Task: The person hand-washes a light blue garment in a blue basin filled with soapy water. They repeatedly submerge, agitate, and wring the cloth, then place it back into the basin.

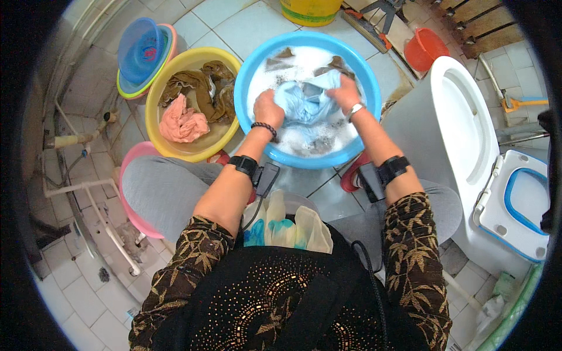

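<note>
Both my hands grip a wet light-blue cloth [303,103] above the suds in a blue plastic basin [309,163]. My left hand [268,109] holds its left side, and my right hand [344,94] has its upper right part. Dark cloth [336,63] lies partly under the white foam [303,57] around it. Left of this basin, a yellow plastic basin [151,127] contains brown cloth [197,90] and a bunched pink cloth [182,120] in murky water. The fingertips of both hands are partly hidden by the blue cloth.
Stacked basins [140,52] stand at upper left, with a pink basin [131,197] beside my left knee. A white toilet [461,118] is close on the right. A yellow bucket [311,13] and a red bucket [423,50] stand beyond. Pipes [107,232] run along the left wall.
</note>
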The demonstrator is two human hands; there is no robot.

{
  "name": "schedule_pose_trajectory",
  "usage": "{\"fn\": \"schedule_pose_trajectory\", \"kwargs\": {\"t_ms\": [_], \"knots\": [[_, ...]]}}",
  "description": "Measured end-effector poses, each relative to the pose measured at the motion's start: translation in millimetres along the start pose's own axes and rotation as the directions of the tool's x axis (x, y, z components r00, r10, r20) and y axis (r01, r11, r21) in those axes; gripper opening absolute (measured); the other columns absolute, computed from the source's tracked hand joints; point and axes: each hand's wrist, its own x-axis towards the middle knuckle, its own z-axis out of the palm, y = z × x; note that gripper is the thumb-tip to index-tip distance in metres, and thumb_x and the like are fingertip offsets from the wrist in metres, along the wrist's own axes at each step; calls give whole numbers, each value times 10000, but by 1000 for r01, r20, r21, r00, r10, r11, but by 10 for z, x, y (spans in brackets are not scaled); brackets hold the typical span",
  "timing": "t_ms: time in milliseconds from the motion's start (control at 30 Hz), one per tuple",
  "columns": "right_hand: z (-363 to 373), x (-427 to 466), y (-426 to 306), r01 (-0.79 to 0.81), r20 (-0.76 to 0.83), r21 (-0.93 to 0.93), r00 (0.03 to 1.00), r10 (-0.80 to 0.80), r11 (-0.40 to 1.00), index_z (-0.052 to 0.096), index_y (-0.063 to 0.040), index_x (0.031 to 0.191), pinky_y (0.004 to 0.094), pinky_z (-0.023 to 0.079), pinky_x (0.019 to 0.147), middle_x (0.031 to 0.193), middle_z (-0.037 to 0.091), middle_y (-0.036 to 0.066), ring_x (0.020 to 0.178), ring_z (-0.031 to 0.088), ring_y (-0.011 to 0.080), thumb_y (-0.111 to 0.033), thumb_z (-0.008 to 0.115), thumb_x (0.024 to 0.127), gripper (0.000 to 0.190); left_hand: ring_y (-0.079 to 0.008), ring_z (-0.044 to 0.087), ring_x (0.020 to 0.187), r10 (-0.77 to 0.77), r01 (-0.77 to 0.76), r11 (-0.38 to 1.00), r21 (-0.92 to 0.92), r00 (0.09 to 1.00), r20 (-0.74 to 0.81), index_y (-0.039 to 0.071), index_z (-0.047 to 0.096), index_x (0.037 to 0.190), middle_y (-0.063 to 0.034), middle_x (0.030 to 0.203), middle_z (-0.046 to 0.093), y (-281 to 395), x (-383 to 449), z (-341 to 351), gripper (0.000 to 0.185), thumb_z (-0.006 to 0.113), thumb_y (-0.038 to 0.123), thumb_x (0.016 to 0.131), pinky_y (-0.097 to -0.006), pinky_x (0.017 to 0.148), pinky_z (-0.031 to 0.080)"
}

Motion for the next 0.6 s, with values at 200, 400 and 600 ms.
{"fn": "schedule_pose_trajectory", "kwargs": {"t_ms": [200, 400, 600], "knots": [[661, -427, 354, 175, 240, -802, 970, 39, 571, 571, -70, 1160, 491, 414, 940, 1360, 386, 165, 1241, 355, 367, -117, 574, 789, 375, -391, 186, 1365, -13, -200, 880, 432, 897, 443, 54, 599, 1074, -129, 1455, 288, -43, -297, 374, 324, 515, 28, 763, -734, 989, 131], [893, -331, 526, 346, 478, -864, 792, 380, 365, 575, -107, 1216, 582, 328, 972, 1387, 415, 92, 1306, 294, 311, -213, 528, 859, 375, -376, 231, 1348, -120, -313, 791, 525, 763, 636, 65, 584, 1165, -128, 1431, 330, -130, -165, 607, 368, 536, 83, 800, -708, 992, 171], [1039, -18, 696, 434, 536, -844, 689, 487, 315, 632, -114, 1150, 503, 367, 961, 1320, 506, 87, 1219, 454, 273, -211, 503, 878, 317, -327, 586, 1063, -245, -373, 780, 502, 555, 795, 28, 622, 1085, -155, 1085, 641, -278, 21, 833, 280, 492, 111, 852, -486, 811, 475]]}}
